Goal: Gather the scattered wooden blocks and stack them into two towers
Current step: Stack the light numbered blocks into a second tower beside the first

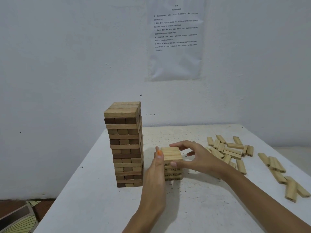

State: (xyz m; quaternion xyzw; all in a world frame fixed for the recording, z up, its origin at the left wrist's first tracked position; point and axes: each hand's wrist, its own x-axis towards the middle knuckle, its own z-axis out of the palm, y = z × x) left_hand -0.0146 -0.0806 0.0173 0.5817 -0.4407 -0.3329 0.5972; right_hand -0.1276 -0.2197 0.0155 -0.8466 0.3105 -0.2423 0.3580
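Wooden blocks [230, 151] lie scattered well to the right of the tall tower [125, 143], on the white table [101, 207]. The table's left edge runs close past the tall tower's base, and its far edge meets the wall [67, 64] just behind the tall tower. Bare tabletop stretches in front of the tall tower toward the viewer. A short tower [173, 154] of pale, numbered blocks stands just right of the tall tower, a narrow gap between them. The left hand [154, 179] fills that gap, its fingers straight and together, pressed flat against the short tower's side facing the tall tower. The right hand [196, 157] reaches in from the side away from the tall tower and pinches the short tower's top layers, with fingers arched over the far upper edge and the thumb on the near face.
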